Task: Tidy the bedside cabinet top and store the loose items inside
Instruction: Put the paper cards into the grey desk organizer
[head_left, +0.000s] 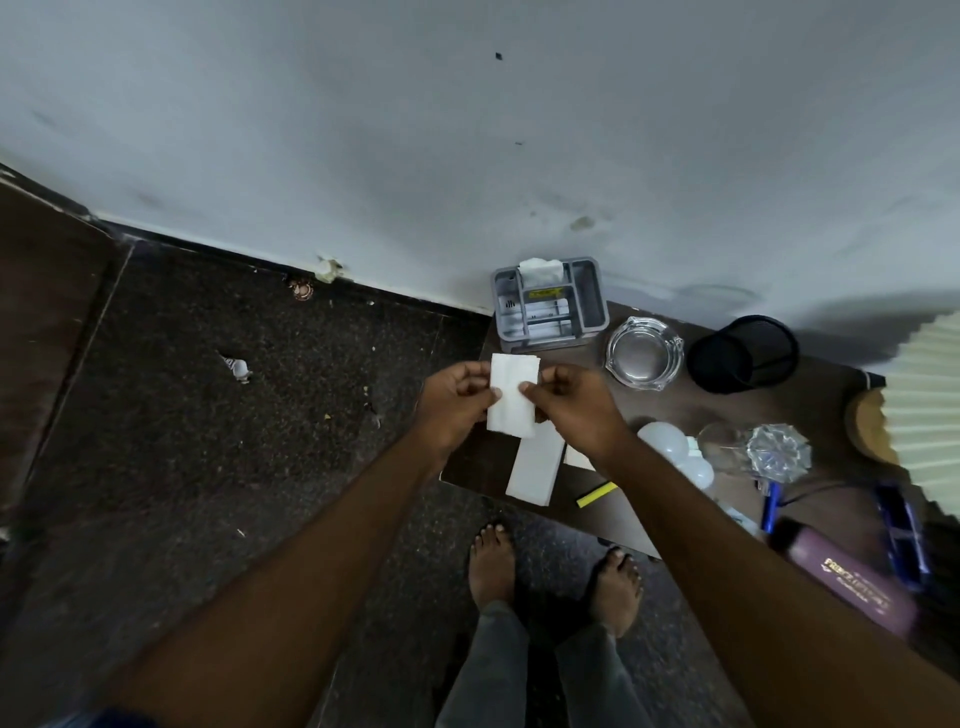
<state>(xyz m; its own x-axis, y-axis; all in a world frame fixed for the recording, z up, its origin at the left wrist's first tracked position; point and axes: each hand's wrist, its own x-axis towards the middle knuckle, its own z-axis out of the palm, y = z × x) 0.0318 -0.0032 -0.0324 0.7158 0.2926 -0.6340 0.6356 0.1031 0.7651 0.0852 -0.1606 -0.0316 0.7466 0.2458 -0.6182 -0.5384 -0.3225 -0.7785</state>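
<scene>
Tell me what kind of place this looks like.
Probably a bedroom corner, at a bedside cabinet: a dark wooden cabinet top against a white wall, a pleated lampshade at its right end, and a grey organiser. The left hand and right hand pinch a folded tissue.

Single head-worn wide-angle view: looks steeply down from standing height, close over the cabinet top's (631, 519) front-left corner, facing the wall (467, 130).

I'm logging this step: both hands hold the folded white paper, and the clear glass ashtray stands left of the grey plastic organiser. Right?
Not quite: the head view shows the clear glass ashtray right of the grey plastic organiser. The left hand and right hand do hold the folded white paper.
</scene>
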